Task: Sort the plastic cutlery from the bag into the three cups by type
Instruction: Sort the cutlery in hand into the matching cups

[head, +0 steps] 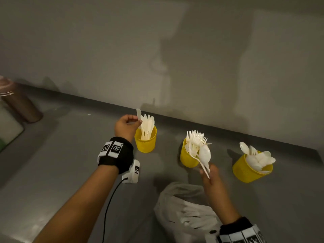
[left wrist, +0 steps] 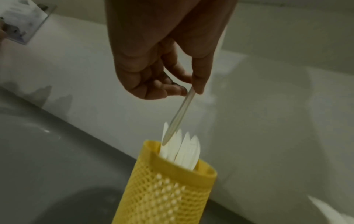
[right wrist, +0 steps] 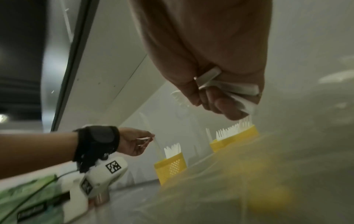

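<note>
Pinching a white plastic knife (head: 138, 114) between thumb and fingertips, the left hand (head: 126, 127) holds it upright over the left yellow cup (head: 145, 141), its lower end among the knives (head: 148, 126) already standing there; the left wrist view shows that end just at the cup's near rim. The right hand (head: 211, 174) is clenched around a small bunch of cutlery (head: 204, 157), a spoon bowl the plainest piece, with thin handles crossing in the fist; the right wrist view shows flat white handles gripped under the curled fingers (right wrist: 228, 104). That bunch sits in front of the middle yellow cup (head: 188, 157), which is packed with forks (head: 195, 137), tines up. The right yellow cup (head: 249, 169) holds spoons (head: 259, 159), with what looks like one fork among them. A translucent plastic bag (head: 184, 213) with more white cutlery inside lies on the grey counter (head: 61, 163) at the near side, under the right forearm. A brown bottle (head: 16, 100) stands at the far left by the wall.
</note>
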{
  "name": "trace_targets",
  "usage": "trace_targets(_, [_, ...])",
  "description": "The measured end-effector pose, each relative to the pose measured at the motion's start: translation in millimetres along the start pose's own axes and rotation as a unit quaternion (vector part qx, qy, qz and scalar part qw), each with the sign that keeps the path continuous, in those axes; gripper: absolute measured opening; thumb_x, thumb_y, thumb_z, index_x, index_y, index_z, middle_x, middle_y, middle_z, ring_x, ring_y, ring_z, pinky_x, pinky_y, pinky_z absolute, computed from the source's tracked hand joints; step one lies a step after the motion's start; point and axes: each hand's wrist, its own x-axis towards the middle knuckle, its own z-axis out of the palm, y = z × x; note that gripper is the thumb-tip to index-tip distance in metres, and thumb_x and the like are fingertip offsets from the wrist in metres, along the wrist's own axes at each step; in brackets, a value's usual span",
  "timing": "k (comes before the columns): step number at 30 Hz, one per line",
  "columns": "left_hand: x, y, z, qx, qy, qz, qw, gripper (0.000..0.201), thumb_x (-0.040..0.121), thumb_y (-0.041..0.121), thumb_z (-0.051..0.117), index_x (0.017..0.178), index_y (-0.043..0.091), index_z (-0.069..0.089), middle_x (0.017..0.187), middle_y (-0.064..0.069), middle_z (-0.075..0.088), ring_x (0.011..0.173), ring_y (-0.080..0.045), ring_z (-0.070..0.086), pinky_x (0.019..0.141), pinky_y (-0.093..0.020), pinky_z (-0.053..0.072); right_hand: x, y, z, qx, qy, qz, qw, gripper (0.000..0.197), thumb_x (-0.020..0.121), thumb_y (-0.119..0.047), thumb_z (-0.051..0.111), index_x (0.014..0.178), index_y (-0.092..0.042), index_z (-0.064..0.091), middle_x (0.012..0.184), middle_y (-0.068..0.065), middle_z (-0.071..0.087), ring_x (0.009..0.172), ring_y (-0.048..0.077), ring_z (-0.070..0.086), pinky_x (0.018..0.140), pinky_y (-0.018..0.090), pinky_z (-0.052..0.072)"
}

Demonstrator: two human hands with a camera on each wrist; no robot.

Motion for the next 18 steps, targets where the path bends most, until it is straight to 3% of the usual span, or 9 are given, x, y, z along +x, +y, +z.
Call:
trace_targets(1, [3, -4, 2, 0.015, -0.007, -0.019, 1.000, 0.009, 0.076, 0.007, 0.069, 0.080, 0.013, 0.063, 0.087, -0.006, 0.065, 0.075, -0.014, 0.061, 0.073, -0.018, 0.049, -2, -1, -1, -0.062, 0.018, -0.036, 0.997, 0.012, 0.091, -0.007, 0.049, 0.096, -0.018, 0.048, 0.068, -0.005, 0.050, 0.061, 0.007, 0.046, 0.064, 0.029, 0.036])
trace_targets(4, [10, -17, 9, 0.068, -0.036, -0.053, 0.996, 0.031, 0.073, 0.011, 0.073, 0.104, 0.008, 0.065, 0.115, -0.012, 0.061, 0.108, -0.027, 0.057, 0.094, -0.031, 0.041, -5, -1, -8, -0.248, 0.076, -0.127, 0.957, 0.028, 0.078, 0.007, 0.057, 0.101, -0.010, 0.058, 0.081, 0.008, 0.062, 0.068, 0.022, 0.056, 0.065, 0.031, 0.039])
trace_targets(6, [9, -22, 10, 0.095, -0.036, -0.049, 0.994, 0.041, 0.072, 0.009, 0.074, 0.111, 0.008, 0.062, 0.127, -0.014, 0.056, 0.118, -0.030, 0.052, 0.098, -0.035, 0.039, -7, -5, -11, -0.341, 0.103, -0.140, 0.924, 0.034, 0.075, 0.003, 0.051, 0.104, -0.015, 0.056, 0.085, 0.006, 0.063, 0.073, 0.027, 0.058, 0.066, 0.035, 0.045])
trace_targets(9, [-2, -24, 11, 0.091, -0.031, -0.040, 0.995, 0.047, 0.071, 0.007, 0.074, 0.115, 0.010, 0.058, 0.129, -0.014, 0.053, 0.114, -0.033, 0.054, 0.093, -0.038, 0.043, -8, -9, -15, -0.382, 0.133, -0.148, 0.903, 0.037, 0.073, -0.006, 0.039, 0.105, -0.019, 0.053, 0.083, 0.003, 0.061, 0.072, 0.025, 0.057, 0.066, 0.035, 0.047])
trace_targets(12, [-28, -27, 13, 0.072, -0.038, -0.026, 0.996, 0.043, 0.074, 0.008, 0.071, 0.114, 0.013, 0.057, 0.125, -0.012, 0.053, 0.096, -0.026, 0.055, 0.079, -0.034, 0.043, -6, -7, -15, -0.335, 0.135, -0.153, 0.920, 0.033, 0.074, -0.005, 0.046, 0.105, -0.018, 0.052, 0.085, 0.005, 0.062, 0.073, 0.024, 0.057, 0.065, 0.032, 0.041])
trace_targets(15, [-59, -29, 15, 0.048, -0.040, -0.003, 0.998, 0.034, 0.075, 0.007, 0.069, 0.106, 0.014, 0.059, 0.109, -0.014, 0.058, 0.081, -0.020, 0.050, 0.074, -0.034, 0.047, -4, -2, -12, -0.163, 0.103, -0.121, 0.974, 0.024, 0.088, -0.004, 0.048, 0.108, -0.017, 0.053, 0.092, 0.003, 0.060, 0.081, 0.017, 0.054, 0.073, 0.030, 0.042])
trace_targets(18, [-98, -24, 20, -0.011, -0.079, -0.003, 0.997, 0.022, 0.077, 0.004, 0.067, 0.094, 0.014, 0.059, 0.085, -0.006, 0.059, 0.066, -0.015, 0.050, 0.059, -0.013, 0.047, -6, -4, -10, -0.001, 0.042, -0.037, 0.998, 0.023, 0.091, -0.009, 0.049, 0.106, -0.026, 0.042, 0.086, -0.013, 0.054, 0.079, 0.005, 0.055, 0.069, 0.021, 0.040])
